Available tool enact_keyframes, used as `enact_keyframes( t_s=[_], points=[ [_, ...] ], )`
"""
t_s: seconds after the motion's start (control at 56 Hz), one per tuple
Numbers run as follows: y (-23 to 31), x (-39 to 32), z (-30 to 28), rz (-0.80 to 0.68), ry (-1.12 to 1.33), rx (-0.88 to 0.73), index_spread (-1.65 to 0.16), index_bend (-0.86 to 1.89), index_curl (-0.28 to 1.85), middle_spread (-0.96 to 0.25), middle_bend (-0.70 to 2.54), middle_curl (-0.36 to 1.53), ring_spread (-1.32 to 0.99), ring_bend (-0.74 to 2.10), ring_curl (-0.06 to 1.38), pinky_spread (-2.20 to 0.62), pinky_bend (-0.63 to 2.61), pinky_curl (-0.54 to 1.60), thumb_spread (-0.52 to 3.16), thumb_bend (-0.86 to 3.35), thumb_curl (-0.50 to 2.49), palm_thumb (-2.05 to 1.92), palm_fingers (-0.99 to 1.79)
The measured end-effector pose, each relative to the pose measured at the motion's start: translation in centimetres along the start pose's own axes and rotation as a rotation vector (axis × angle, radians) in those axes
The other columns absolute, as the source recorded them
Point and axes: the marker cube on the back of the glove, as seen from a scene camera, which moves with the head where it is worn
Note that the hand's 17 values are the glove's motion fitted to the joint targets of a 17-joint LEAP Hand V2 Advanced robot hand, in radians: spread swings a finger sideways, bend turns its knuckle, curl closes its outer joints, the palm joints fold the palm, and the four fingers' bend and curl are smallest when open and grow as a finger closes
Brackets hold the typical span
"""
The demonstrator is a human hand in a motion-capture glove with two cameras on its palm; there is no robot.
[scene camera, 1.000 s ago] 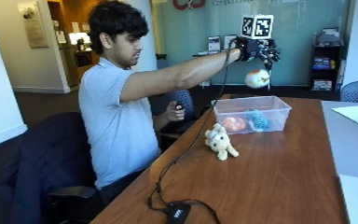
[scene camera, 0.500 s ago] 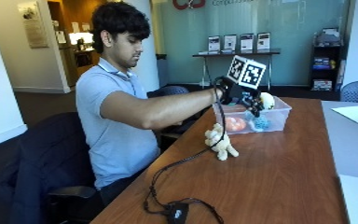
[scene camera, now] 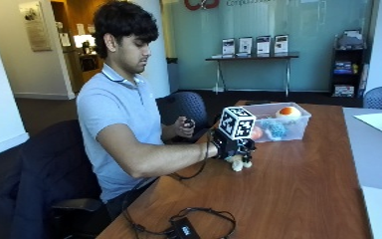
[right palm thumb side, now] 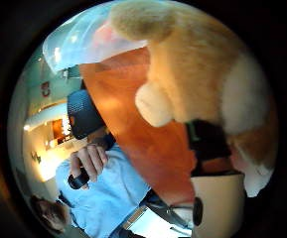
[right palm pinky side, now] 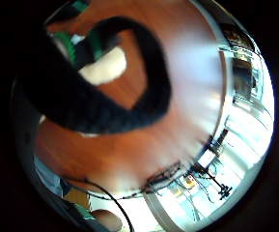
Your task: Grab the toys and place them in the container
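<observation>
Right hand (scene camera: 229,148) is down on the plush dog (scene camera: 238,161), which sits on the wooden table (scene camera: 297,194) just near-left of the clear plastic container (scene camera: 290,130). Can't tell whether the fingers are actually closed around the dog; from outside the hand covers most of it, only the tan legs showing below the glove. Thumb-side palm view: tan-and-white plush dog (right palm thumb side: 202,74) fills much of the view, so it's right at the palm, container (right palm thumb side: 83,42) beyond it. Container holds an orange-and-white ball (scene camera: 288,112), a blue toy (scene camera: 275,129) and a pinkish toy (scene camera: 256,133). Bare left hand (scene camera: 185,127) holds a small black object near the chest. Person is seated at the table's left edge.
</observation>
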Motion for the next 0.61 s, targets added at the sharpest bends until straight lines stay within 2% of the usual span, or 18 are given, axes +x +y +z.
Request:
enact_keyframes(
  t_s=[0.054,0.089,0.125,0.25,0.357,0.464,0.607],
  points=[
    [-0.3,0.0,0.1,-0.010,-0.005,0.121,-0.29,0.03,0.24,-0.02,0.50,0.46,-0.12,0.64,0.37,-0.02,0.92,0.25,1.57,0.15,0.33,0.27,0.42],
    [-0.4,-0.1,0.0,-0.019,-0.013,0.186,-0.28,0.04,0.22,-0.02,0.56,0.49,-0.15,0.71,0.40,-0.05,0.91,0.25,1.60,0.19,0.34,0.32,0.44],
    [-0.5,-0.2,-0.1,-0.028,-0.019,0.222,-0.28,0.08,0.22,-0.04,0.67,0.53,-0.18,0.87,0.45,-0.09,0.91,0.25,1.62,0.25,0.37,0.41,0.67],
    [-0.4,0.1,-1.3,-0.021,-0.033,0.275,-0.26,0.12,0.21,-0.05,0.74,0.58,-0.22,1.11,0.56,-0.19,1.02,0.31,1.56,0.36,0.46,0.65,0.86],
    [-1.0,1.8,-4.2,0.045,-0.047,0.289,-0.25,0.16,0.23,-0.06,0.76,0.61,-0.23,1.15,0.59,-0.24,1.05,0.35,1.46,0.37,0.52,0.74,0.85],
    [-1.8,3.2,-9.4,0.113,-0.051,0.340,-0.24,0.16,0.24,-0.06,0.77,0.63,-0.24,1.16,0.60,-0.26,1.07,0.37,1.37,0.35,0.57,0.78,0.83],
    [-4.1,2.5,-16.9,0.128,-0.021,0.392,-0.24,0.16,0.24,-0.06,0.78,0.65,-0.25,1.17,0.60,-0.28,1.08,0.38,1.27,0.32,0.61,0.80,0.81]
  ],
)
